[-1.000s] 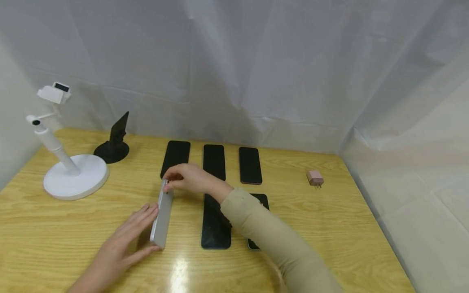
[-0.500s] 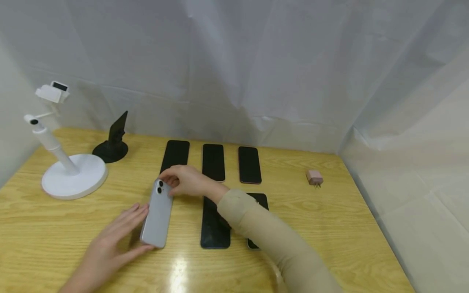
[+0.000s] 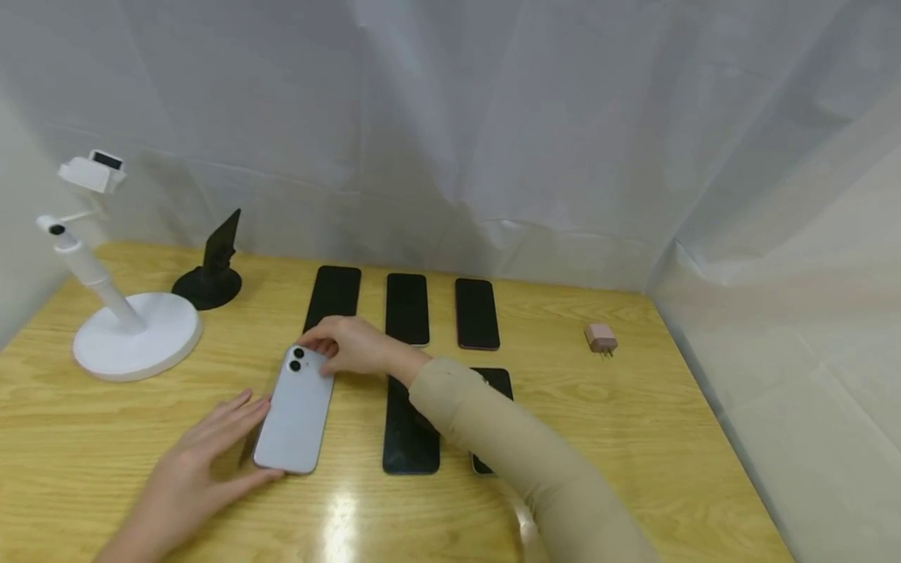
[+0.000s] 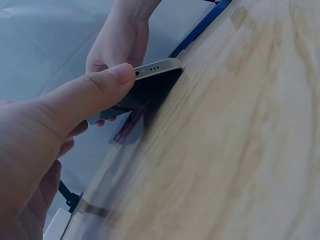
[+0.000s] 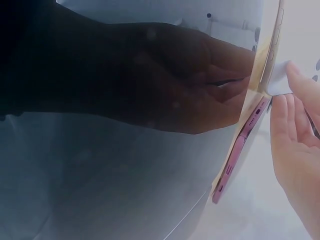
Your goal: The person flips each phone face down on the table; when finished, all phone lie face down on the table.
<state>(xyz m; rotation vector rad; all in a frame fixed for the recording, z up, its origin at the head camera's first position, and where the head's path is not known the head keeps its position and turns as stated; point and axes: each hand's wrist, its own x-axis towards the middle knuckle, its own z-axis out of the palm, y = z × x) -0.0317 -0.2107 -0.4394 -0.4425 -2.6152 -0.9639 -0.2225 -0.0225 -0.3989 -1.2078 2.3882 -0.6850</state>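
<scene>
One edge of the tilted pale phone (image 3: 292, 422) meets the nearly straight fingers of your left hand (image 3: 188, 469), its thumb spread to the bottom end; farther off, your right hand (image 3: 355, 345) pinches the top beside two camera lenses (image 3: 295, 365), a black phone (image 3: 335, 291) just beyond those fingertips.

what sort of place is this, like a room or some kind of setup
Probably a makeshift tabletop booth indoors: pale, creased sheeting hangs behind and beside a wood-grain table, and dark smartphones lie there in rows.
</scene>
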